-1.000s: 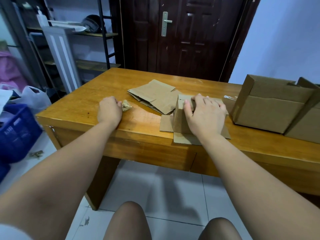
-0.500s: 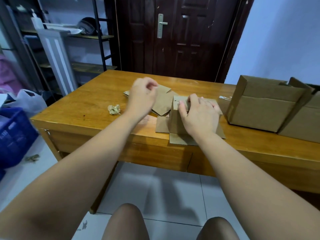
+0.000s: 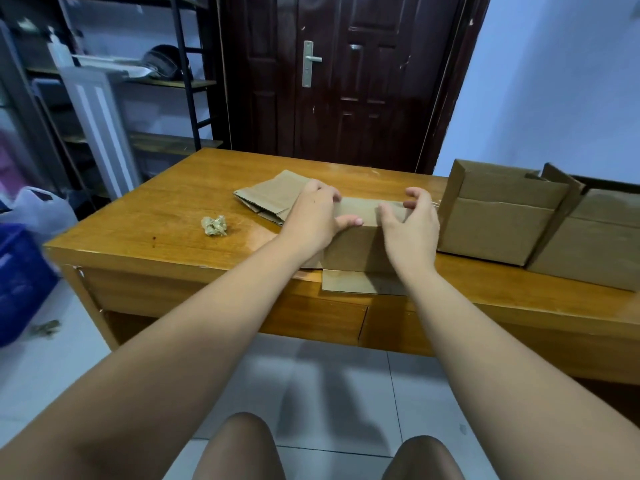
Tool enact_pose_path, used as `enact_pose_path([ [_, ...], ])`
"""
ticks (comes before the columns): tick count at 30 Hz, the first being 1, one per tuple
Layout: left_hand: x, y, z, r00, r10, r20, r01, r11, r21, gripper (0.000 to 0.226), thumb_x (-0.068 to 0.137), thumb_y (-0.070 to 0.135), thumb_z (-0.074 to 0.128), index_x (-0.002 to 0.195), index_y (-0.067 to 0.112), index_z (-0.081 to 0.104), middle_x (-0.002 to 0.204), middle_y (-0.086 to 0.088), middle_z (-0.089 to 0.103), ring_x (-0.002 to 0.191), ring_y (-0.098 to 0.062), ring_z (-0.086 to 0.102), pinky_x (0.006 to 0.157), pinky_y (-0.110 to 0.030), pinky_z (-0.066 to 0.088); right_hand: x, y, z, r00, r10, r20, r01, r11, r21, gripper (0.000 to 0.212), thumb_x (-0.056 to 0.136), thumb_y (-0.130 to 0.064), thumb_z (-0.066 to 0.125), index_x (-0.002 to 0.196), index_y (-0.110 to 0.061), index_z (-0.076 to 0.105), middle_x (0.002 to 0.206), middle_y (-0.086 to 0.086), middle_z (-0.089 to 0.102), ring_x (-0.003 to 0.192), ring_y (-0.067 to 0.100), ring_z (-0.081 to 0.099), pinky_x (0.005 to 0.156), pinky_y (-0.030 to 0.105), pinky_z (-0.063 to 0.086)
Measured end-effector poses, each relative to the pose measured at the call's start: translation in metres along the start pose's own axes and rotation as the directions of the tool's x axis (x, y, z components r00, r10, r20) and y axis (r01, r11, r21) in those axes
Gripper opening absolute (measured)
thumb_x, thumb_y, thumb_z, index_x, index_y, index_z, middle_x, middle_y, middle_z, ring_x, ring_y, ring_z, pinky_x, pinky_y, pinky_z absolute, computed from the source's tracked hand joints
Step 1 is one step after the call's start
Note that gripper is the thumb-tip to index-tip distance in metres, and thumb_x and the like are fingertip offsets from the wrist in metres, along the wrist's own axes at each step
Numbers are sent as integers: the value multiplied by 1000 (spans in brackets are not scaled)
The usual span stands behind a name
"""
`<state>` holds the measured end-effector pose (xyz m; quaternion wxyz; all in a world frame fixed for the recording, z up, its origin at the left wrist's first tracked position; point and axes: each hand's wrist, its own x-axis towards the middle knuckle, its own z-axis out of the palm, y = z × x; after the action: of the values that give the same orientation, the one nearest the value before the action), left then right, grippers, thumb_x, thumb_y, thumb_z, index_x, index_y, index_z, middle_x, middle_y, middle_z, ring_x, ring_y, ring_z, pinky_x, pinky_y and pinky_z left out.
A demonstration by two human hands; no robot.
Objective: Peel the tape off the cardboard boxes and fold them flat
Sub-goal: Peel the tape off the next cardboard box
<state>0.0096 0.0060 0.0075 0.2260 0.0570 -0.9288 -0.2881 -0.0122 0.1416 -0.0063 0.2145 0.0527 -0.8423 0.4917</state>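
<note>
Both hands are clamped on the small box [image 3: 356, 249]: the left hand [image 3: 313, 216] curls over its top left edge, thumb on the front face; the right hand [image 3: 410, 230] grips the right end. It stands at the near edge of the surface [image 3: 173, 216], one bottom flap overhanging. Behind it lies flattened cardboard [image 3: 266, 197]; a tape wad [image 3: 214, 226] (crumpled) sits to the left; two open boxes [image 3: 498, 220] stand just right.

Tape wad [image 3: 214, 226] left of flattened boxes [image 3: 268, 197]; open boxes [image 3: 498, 216] right.
</note>
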Motion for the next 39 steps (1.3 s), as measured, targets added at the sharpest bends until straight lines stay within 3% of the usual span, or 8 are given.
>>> enact_pose_path([
  [6,-9,6,-6,994,100,-47,-97,994,50,35,82,39,70,101,19,49,97,2,54,92,-16,53,82,-30,49,-1,-2,-10,984,164,-66,-127,916,381,40,98,-47,41,114,-14,57,102,-4,59,99,11,54,73,16,38],
  [10,-22,4,-5,973,229,-14,-225,963,149,20,91,36,60,102,19,55,97,-2,64,88,-20,60,79,-38,54,8,1,-19,952,300,65,-298,848,438,42,100,-46,35,82,-20,63,92,-4,62,99,15,56,89,32,42],
  [16,-9,4,-30,949,132,286,-124,991,-48,49,92,56,43,87,11,63,100,6,55,83,-10,53,74,-29,44,17,-10,-44,918,229,323,-302,933,197,29,99,-16,43,120,-15,64,124,1,56,125,22,45,95,32,40],
  [20,1,19,-35,896,68,439,-132,984,117,81,74,81,22,93,16,67,98,1,58,93,-11,57,82,-28,45,32,-40,-60,840,56,540,92,965,-244,32,100,-10,42,117,-13,69,130,3,58,124,21,48,95,29,38],
  [23,1,38,-30,863,13,505,-231,899,372,78,83,73,36,136,18,53,133,-5,57,127,-24,46,103,-39,42,38,-57,-54,740,39,671,380,799,-466,30,101,-14,44,122,-13,65,128,4,62,118,20,55,95,29,41],
  [26,0,46,-23,853,-62,517,-247,826,507,73,87,67,44,135,12,53,130,-7,58,122,-26,49,103,-38,42,38,-57,-44,695,119,709,471,670,-574,39,103,-31,39,131,-13,58,131,6,58,120,24,53,98,34,41],
  [33,-11,45,-24,879,-1,477,-246,856,454,62,93,41,56,144,17,31,133,-9,54,113,-25,55,91,-34,50,43,-40,-41,808,-9,590,382,770,-511,20,91,-33,60,99,-19,49,89,0,55,83,18,53,66,29,46],
  [39,-12,30,-35,972,23,234,-65,983,174,39,83,37,70,101,21,40,88,2,55,71,-11,51,58,-22,45,50,-20,-45,946,29,322,55,967,-248,14,92,-7,47,103,-15,49,92,4,54,81,19,54,72,33,53],
])
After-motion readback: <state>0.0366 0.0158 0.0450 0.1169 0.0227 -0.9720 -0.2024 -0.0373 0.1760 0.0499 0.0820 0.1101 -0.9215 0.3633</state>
